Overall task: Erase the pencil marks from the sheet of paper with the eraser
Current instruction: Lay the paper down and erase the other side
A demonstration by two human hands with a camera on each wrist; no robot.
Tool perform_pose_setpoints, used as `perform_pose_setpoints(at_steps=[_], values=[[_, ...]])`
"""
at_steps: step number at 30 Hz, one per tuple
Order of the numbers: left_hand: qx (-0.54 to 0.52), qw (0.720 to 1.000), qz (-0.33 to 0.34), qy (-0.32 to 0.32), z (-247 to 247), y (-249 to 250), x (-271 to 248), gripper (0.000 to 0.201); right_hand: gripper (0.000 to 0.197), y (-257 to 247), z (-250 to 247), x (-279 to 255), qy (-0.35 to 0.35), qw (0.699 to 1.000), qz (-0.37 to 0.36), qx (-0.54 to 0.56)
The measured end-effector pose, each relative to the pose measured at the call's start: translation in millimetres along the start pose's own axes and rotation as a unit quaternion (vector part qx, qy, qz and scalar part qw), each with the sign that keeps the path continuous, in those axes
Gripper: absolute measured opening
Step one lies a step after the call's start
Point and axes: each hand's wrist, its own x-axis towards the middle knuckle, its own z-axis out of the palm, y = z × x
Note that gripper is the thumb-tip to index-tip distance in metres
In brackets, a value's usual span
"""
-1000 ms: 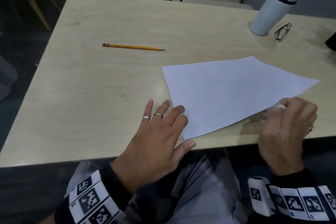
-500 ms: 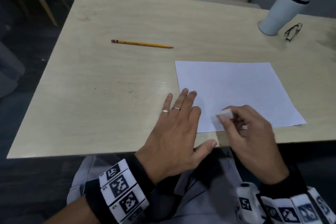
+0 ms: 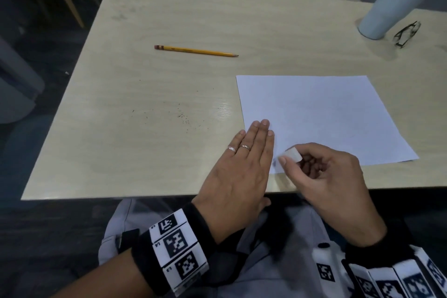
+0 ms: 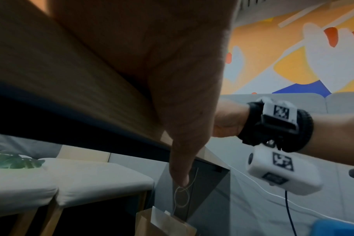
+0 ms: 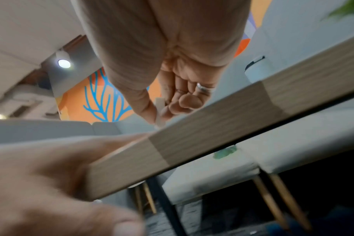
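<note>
The white sheet of paper [image 3: 314,116] lies flat on the table, near its front edge. My left hand [image 3: 251,143] lies flat with straight fingers on the sheet's near left corner, its thumb hanging over the table edge [image 4: 182,159]. Just to its right, my right hand [image 3: 314,169] pinches a small white eraser [image 3: 293,153] between thumb and fingers, right over the paper's near left part. The right wrist view also shows the eraser [image 5: 159,110] held upright in those fingers. A faint dark smudge [image 3: 275,163] shows on the paper beside the eraser; other marks are too faint to make out.
A yellow pencil [image 3: 196,51] lies at the table's middle left. Dark crumbs [image 3: 183,117] are scattered left of the sheet. A white tumbler [image 3: 394,5] and a pair of glasses [image 3: 407,34] stand at the far right. The table's front edge [image 3: 145,197] is close to both wrists.
The sheet, lifted and skewed a second ago, now lies flat and square. My left hand slid onto its corner. My right hand carried the eraser left to the near left part.
</note>
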Motion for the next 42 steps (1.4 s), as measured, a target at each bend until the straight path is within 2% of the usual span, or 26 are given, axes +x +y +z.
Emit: perform_pose_setpoints(at_steps=[2,4,9,14,19,22,25,27,30,32,35,37,39,42], values=[[-0.001,1.000,-0.008,0.018,2,0,1,0.092,0.019,-4,11,-7,-0.029,1.000,-0.003,-0.008],[0.008,1.000,-0.008,0.027,4,1,2,0.084,0.022,0,10,-8,-0.020,1.000,0.006,-0.019],[0.033,0.999,-0.005,0.025,4,6,1,0.090,0.019,10,-15,-7,0.044,0.997,0.043,-0.038],[0.044,0.999,-0.007,0.003,-1,7,3,0.083,0.021,1,5,-4,0.010,0.999,0.000,-0.036],[0.069,0.998,-0.005,-0.012,-4,8,4,0.086,0.019,22,-34,5,0.075,0.995,0.035,-0.062],[0.064,0.998,-0.003,-0.014,-3,5,4,0.092,0.011,12,-22,7,0.101,0.994,-0.011,-0.041],[0.047,0.999,-0.007,-0.006,-5,5,0,0.104,0.006,23,-18,10,0.113,0.986,-0.042,-0.116],[0.022,0.999,-0.022,0.007,-6,10,2,0.112,0.006,30,-18,10,0.111,0.989,-0.014,-0.099],[-0.027,0.998,-0.038,0.038,-8,14,11,0.106,0.007,29,-13,7,0.104,0.991,-0.005,-0.082],[-0.018,0.999,-0.029,0.033,-6,14,12,0.104,0.006,25,-11,5,0.103,0.992,-0.011,-0.077],[0.001,0.999,-0.022,0.042,-2,13,11,0.083,0.010,18,-10,4,0.108,0.994,-0.003,-0.029],[0.009,0.999,-0.013,0.029,-3,15,11,0.075,0.012,11,-3,2,0.069,0.998,-0.010,-0.007],[0.008,1.000,-0.004,0.005,-8,15,10,0.081,0.012,7,6,-1,0.023,0.999,-0.030,-0.027],[0.016,1.000,-0.004,0.001,-6,15,11,0.075,0.017,16,-6,1,0.019,0.998,-0.039,-0.053]])
